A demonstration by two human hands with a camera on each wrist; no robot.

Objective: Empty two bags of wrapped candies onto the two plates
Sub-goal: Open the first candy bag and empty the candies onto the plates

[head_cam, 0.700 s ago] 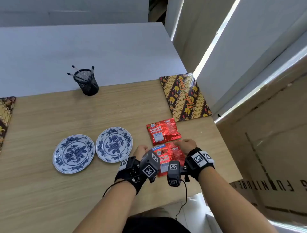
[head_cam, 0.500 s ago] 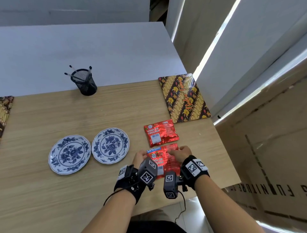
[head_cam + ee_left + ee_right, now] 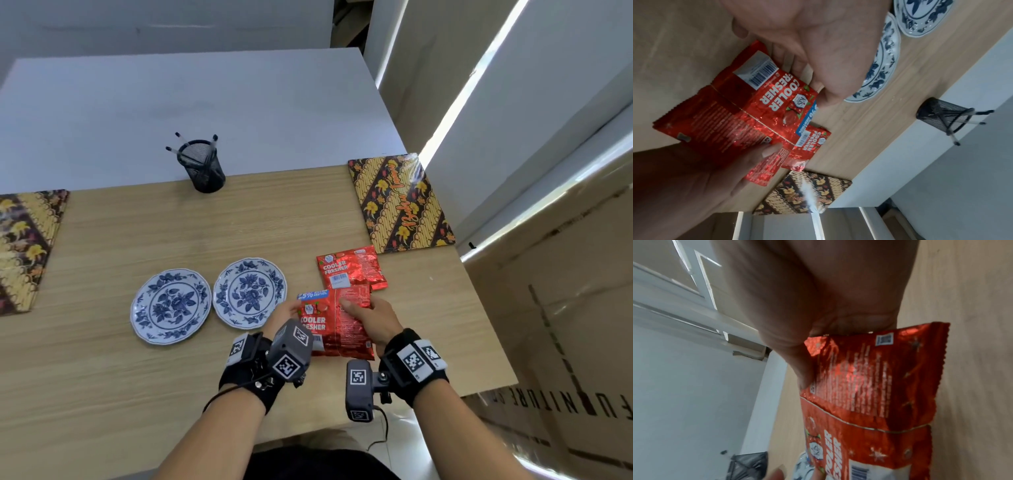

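On the wooden table (image 3: 102, 394) two blue-patterned plates (image 3: 170, 306) sit left of my hands. My left hand (image 3: 286, 313) and right hand (image 3: 371, 317) both pinch one red candy bag (image 3: 337, 329), seemingly lifted; the second bag (image 3: 349, 270) lies just beyond.

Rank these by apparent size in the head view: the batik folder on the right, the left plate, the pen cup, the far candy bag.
1. batik folder, clearly largest.
2. left plate.
3. far candy bag, smaller than the plate.
4. pen cup, smallest, though it stands farthest from the camera, so that may shrink it.
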